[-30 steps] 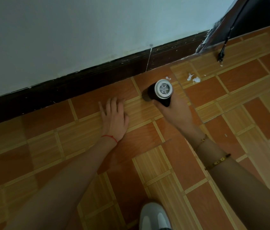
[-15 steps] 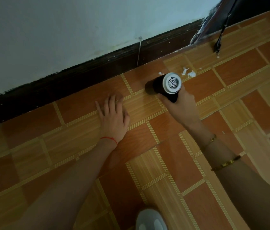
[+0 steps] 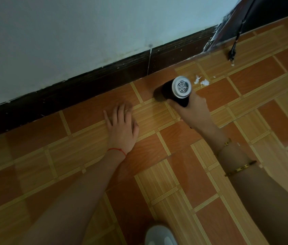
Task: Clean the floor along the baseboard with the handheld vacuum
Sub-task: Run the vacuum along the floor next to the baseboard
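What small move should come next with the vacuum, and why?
Probably slide the handheld vacuum, gripped by the right hand, a little to the right along the baseboard. White scraps lie on the floor tiles just beyond its grilled end, not yet picked up. The left hand rests flat on the floor as a brace.

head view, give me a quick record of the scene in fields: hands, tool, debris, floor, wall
left hand: left hand rests flat on the tiled floor, fingers straight
right hand: right hand grips the handheld vacuum
tool: black body, grey vented end facing the camera
debris: white scraps on the tiles beside the vacuum
wall: dark baseboard under a pale wall
other: black cable near the corner
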`<state>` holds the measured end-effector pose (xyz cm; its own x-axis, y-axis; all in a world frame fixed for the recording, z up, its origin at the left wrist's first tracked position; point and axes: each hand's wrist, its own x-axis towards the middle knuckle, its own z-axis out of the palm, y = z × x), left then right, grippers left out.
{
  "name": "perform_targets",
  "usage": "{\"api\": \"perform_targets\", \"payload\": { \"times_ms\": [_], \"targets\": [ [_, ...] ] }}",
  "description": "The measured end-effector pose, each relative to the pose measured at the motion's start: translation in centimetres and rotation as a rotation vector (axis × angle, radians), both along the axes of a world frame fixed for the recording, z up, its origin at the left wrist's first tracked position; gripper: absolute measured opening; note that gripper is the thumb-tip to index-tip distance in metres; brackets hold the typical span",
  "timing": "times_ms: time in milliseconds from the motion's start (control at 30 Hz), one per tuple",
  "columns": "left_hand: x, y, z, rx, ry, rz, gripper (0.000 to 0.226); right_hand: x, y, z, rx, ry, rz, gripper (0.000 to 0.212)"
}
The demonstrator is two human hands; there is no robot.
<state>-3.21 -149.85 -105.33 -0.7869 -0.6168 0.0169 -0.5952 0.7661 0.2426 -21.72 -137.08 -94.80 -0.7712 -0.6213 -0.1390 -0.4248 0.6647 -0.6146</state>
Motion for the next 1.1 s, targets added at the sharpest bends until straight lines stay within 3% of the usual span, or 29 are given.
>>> {"api": "perform_targets", "payload": {
  "times_ms": [300,567,900,1100],
  "targets": [
    [0.0,0.0,-0.1,0.002,-0.007,-0.007,0.058,-0.6,0.0,0.3,0.025,0.099,-0.112,0.069],
    [0.0,0.1,-0.1,-0.006,0.0,0.003,0.058,0.8,0.0,0.2,-0.011,0.003,0.038,0.067],
    [-3.2,-1.2,1.1,-0.041,0.056,-0.063,0.045,-3.1,0.2,0.9,0.051,0.108,-0.257,0.07],
    [-6.6,-0.6,1.0,-0.028,0.089,-0.089,0.051,-4.0,-0.7,0.7,0.006,0.046,-0.266,0.072]
  ]
}}
